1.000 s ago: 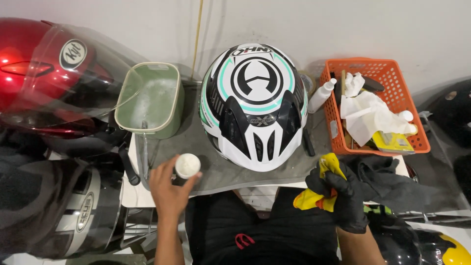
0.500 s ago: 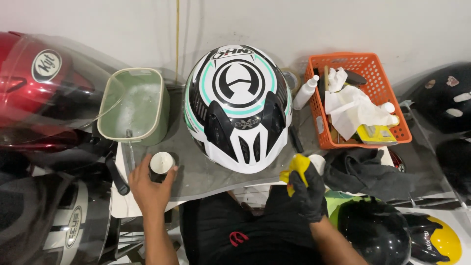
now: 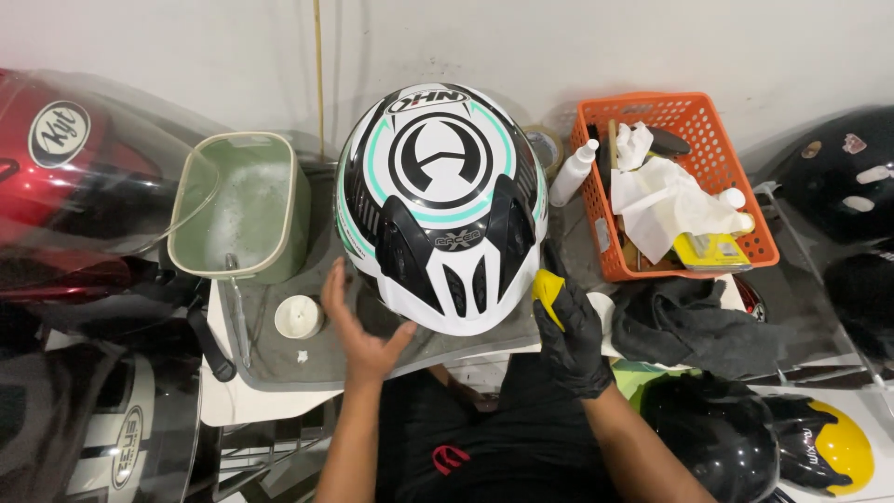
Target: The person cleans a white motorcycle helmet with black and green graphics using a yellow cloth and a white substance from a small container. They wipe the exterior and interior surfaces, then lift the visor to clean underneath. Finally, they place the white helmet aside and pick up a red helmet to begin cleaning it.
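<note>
White-and-black helmet [image 3: 438,205] sits mid-bench on a grey mat [image 3: 307,349], chin vents at the near edge and crown toward the wall; its long axis runs near edge to wall. Left hand [image 3: 358,331], bare and open, holds nothing and touches the shell's lower left side. Right hand [image 3: 570,331] (black-gloved) grips a yellow cloth [image 3: 547,291] against the lower right side. Both hands flank the helmet about equally near; a white cap [image 3: 299,317] lies left of the left hand.

so by my count that's six helmets total, the white one [image 3: 438,210] in the middle plus five around it, one green tub [image 3: 244,207], one orange basket [image 3: 684,186], one white spray bottle [image 3: 572,172], one small white cap [image 3: 299,317]
</note>
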